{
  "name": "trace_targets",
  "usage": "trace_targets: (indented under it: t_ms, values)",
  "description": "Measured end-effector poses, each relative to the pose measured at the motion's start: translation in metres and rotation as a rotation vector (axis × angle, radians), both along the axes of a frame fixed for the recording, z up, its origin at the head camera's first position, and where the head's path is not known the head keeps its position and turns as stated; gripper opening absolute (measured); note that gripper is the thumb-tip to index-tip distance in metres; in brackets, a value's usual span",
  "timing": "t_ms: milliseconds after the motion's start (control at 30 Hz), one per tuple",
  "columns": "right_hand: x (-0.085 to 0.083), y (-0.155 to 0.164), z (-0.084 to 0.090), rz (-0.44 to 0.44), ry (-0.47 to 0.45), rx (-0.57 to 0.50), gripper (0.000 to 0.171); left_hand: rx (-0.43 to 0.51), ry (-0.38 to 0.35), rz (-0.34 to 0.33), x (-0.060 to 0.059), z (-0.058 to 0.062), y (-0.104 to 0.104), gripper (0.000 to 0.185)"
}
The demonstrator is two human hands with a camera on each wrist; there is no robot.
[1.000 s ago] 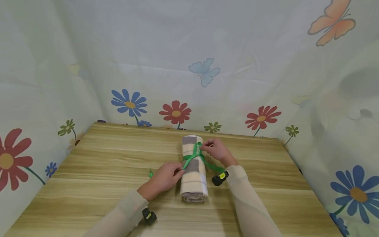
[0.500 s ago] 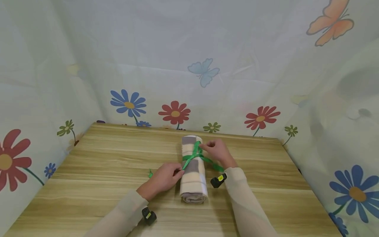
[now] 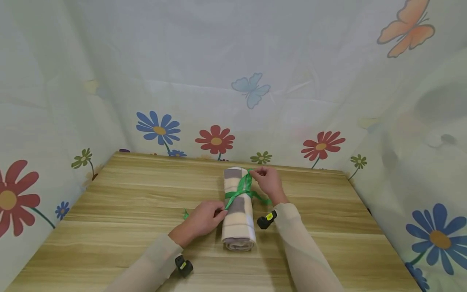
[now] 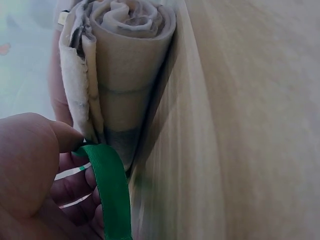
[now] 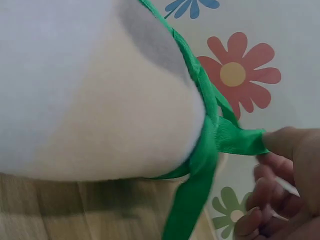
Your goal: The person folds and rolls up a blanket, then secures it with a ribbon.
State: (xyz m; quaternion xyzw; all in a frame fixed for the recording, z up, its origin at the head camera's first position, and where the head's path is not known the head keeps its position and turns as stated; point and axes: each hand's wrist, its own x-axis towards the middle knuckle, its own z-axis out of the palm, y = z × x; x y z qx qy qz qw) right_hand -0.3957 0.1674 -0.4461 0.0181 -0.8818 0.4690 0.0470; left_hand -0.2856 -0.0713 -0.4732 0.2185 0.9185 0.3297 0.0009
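A rolled checked fleece blanket in cream and grey lies lengthwise on the table, its spiral end towards me. Round its middle runs a green ribbon, crossed and knotted on top with a loop standing up. My left hand is at the roll's left side and pinches one ribbon strand between thumb and fingers. At the far right of the roll, my right hand pinches the end of the ribbon's loop. Another ribbon tail hangs down the roll's right side.
The wood-grain table reaches back to a pale cloth backdrop printed with flowers and butterflies. Past my left hand a ribbon end shows on the table. Black wrist cameras sit at both sleeves.
My right hand has drawn the ribbon loop up and away to the far right, so it stands longer. The tail on the right has shortened. My left hand stays in place.
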Motion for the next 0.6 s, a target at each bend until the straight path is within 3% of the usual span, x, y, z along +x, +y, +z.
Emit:
trace_targets:
  t_ms: [200,367,467,600]
  values:
    - [0.008,0.003,0.014,0.019,-0.214,0.113,0.052,0.009,-0.047,0.046,-0.001,0.0,0.002,0.021]
    - [0.011,0.004,0.02,0.184,-0.367,0.157,0.041,0.039,-0.036,0.081,-0.003,0.0,0.007,0.015]
    - [0.01,0.003,0.015,0.193,-0.338,0.07,0.032,0.029,-0.004,0.069,-0.004,-0.001,0.009,0.011]
    - [0.007,-0.001,0.005,0.061,-0.171,-0.072,0.025,0.016,0.028,0.032,-0.005,-0.003,0.008,0.012]
